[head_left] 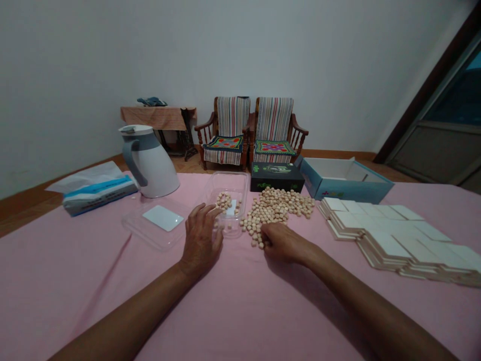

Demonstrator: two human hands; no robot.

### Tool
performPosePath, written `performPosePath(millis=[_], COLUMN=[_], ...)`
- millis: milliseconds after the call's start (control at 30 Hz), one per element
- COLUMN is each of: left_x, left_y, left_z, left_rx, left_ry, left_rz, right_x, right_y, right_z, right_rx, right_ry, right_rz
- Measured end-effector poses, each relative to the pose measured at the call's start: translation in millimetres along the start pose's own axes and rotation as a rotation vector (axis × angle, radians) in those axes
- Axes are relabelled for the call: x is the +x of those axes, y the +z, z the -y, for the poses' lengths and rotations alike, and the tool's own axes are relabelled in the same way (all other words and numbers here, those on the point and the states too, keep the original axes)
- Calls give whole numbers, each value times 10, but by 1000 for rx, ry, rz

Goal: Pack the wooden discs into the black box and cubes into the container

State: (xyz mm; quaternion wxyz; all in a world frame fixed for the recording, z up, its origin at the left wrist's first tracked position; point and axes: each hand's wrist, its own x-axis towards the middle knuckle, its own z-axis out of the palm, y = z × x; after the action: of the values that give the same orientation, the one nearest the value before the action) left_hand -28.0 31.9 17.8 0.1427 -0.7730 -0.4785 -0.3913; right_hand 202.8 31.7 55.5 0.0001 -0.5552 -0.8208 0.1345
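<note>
Beads (270,205): heaped on pink cloth (240,306), some inside clear tub (245,193); likely light, hard, apt to roll; best pinched by the sides.
Right hand (281,242): curled in at beads' near edge; contents hidden, cannot tell.
Left hand (201,235): fingers loosely spread at tub's side, no bead visible in grasp.

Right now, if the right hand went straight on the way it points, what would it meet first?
The right hand would likely meet the small round pieces just ahead of it; depth is unclear, so it may already touch some.
</note>
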Motion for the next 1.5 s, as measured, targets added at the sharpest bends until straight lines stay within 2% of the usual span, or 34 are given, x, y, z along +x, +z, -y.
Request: performPosePath(millis=[100, 200, 300, 433, 533, 700, 800, 900, 1133, 1267, 1500], left_x=[-4, -1, 3, -4, -12, -9, -9, -13, -9, -10, 2], left_y=[8, 10, 2, -8, -4, 14, 18, 12, 8, 16, -6], left_z=[3, 4, 2, 6, 13, 11, 9, 12, 15, 15, 4], left_rx=[-1, -4, -12, -22, -30, -33, -27, -24, -26, -26, -19], left_ry=[-5, -3, -8, -7, -3, -4, -5, -1, -6, -8, 2], left_rz=[5, 4, 13, 14, 9, 5, 4, 6, 13, 9, 5], right_x=[27, 141, 279, 335, 275, 174, 146, 116, 34, 54, 256], right_y=[-152, -347, -501, -572, -505, -212, -59, 4, 89, 6, -447], right_z=[3, 75, 215, 296, 181, -44, -52, -15, -52, -71, 176], right_rx=[3, 97, 287, 450, 387, 160, 130, 74, -22, 24, 339], right_ry=[10, -93, -175, -200, -190, -172, -216, -235, -136, -131, -239], right_rz=[-43, -248, -454, -591, -545, -220, -101, -96, -75, -118, -555])
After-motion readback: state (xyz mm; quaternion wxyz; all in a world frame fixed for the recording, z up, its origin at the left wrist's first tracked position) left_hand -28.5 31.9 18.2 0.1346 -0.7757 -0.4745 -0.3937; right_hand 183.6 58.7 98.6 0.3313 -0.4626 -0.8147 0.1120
